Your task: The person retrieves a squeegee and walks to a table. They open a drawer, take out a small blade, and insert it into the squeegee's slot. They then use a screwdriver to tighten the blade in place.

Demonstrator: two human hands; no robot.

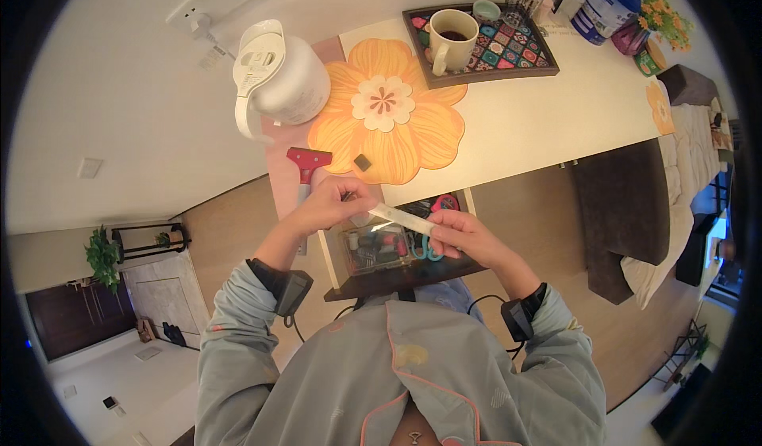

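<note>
A pale, narrow flat strip (405,218) stretches between my two hands above an open drawer. My left hand (339,203) pinches its left end, and something small and dark shows between those fingers, too hidden to name. The other end is between the thumb and fingers of my right hand (463,235). Beyond my left hand lies a scraper with a red head (309,159); my wrist covers part of its grey handle. A small dark square piece (362,162) rests on the orange flower-shaped placemat (437,136).
The drawer (381,282) holds a clear plastic box (372,249), blue-handled scissors (430,249) and a pink round item (445,203). A white jug (292,83) stands at the table's left. Farther back, a tray (494,80) carries a mug (453,38) of dark liquid.
</note>
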